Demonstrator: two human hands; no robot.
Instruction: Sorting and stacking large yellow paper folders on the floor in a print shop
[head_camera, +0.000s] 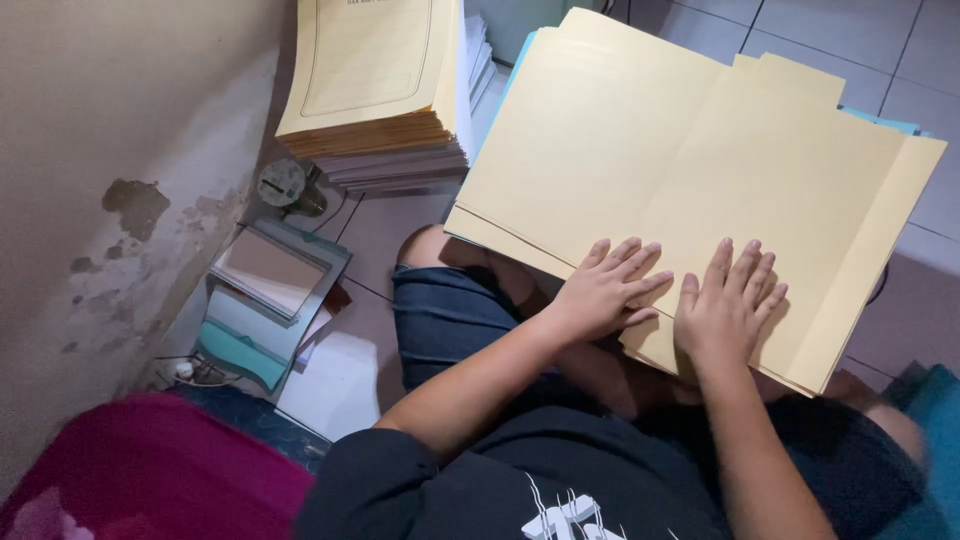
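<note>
On the person's lap, seen from the head camera, an open manila folder (690, 170) lay spread flat, its far corners reaching toward twelve and two o'clock and its near edge resting over the knees. The left hand (600, 292) was pressed palm-down on the folder near the centre crease, fingers splayed and released, grasping nothing. The right hand (728, 305) sat just beside it at three o'clock, likewise flat and unclenched, flattening the right leaf. More folders in cream and pale blue (880, 122) lay beneath, their edges peeking out. Off at eleven o'clock a tall stack of folders (375, 100) stood on the tiled floor (350, 380) against the stained wall (110, 200), with a few books (270, 285) lying at nine o'clock. Judging by that, the folder was opened and being smoothed, and the big stack looked untouched.
</note>
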